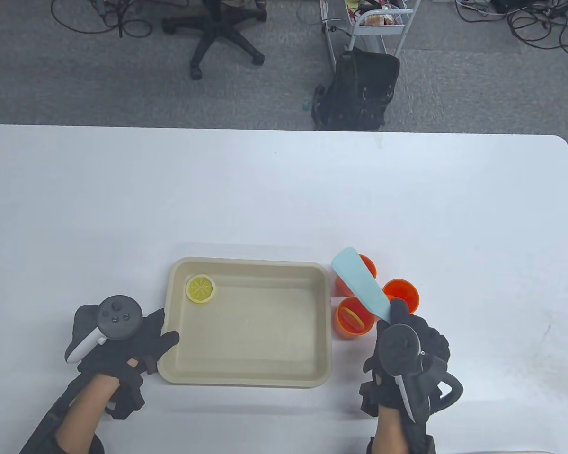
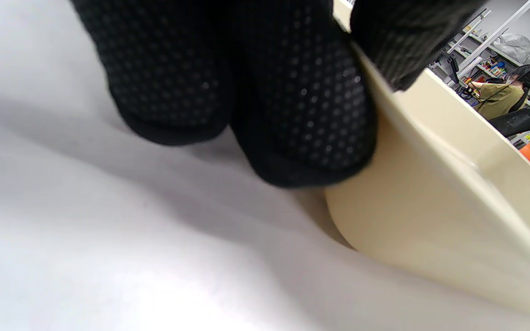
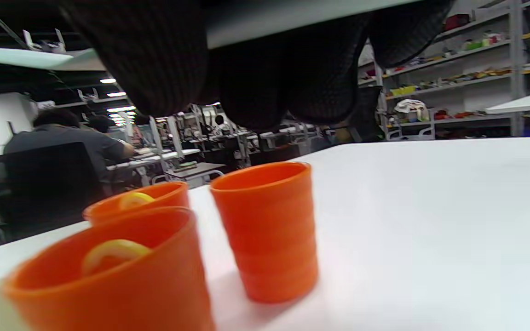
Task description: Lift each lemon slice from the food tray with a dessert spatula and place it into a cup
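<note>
Lemon slice [image 1: 200,289] lies flat in the upper-left corner of the beige food tray [image 1: 246,376], at frame centre-bottom on the white bench [image 1: 284,189]. Left hand [image 1: 123,340], lower left, rests straight fingers against the tray's left rim. Right hand [image 1: 407,364], lower right, has its grip closed around the blue dessert spatula [image 1: 362,283], whose blade hangs over three orange cups [image 1: 355,321]; two cups show slices inside.

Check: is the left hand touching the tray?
Touching. In the left wrist view the gloved fingers press against the tray outer wall at its corner; the table view shows the left hand at the tray's near-left corner.
</note>
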{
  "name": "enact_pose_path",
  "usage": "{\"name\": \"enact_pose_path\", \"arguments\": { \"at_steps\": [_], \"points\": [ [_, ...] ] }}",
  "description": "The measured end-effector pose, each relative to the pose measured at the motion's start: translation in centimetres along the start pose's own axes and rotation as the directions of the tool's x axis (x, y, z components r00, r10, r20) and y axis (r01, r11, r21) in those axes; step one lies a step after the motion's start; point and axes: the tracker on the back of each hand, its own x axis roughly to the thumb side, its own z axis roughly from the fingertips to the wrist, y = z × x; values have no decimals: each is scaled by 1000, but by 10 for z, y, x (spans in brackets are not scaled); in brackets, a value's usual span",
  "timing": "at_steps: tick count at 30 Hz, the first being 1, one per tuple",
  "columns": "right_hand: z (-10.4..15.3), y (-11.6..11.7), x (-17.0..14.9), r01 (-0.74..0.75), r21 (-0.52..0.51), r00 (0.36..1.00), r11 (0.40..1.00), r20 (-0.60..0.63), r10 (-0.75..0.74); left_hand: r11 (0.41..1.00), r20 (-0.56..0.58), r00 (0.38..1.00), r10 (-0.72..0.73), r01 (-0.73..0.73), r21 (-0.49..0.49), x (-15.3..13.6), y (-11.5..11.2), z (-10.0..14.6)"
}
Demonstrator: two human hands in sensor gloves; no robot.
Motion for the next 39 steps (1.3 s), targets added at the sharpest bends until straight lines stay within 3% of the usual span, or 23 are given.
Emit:
{"name": "enact_pose_path", "arguments": {
  "at_steps": [5,19,30,39],
  "points": [
    [14,0,27,8,-21,993,1000,119,-6,1000,0,1000,3,-3,-2,0,0,0],
    [50,35,98,-216,21,898,976,397,190,1000,1,1000,8,-8,-7,0,0,0],
    [61,73,132,-492,81,778,867,488,396,1000,1,1000,1,-1,-6,0,1,-1],
    [59,88,141,-541,80,744,837,510,432,1000,0,1000,-1,1,-9,0,1,-1]
  ]
}}
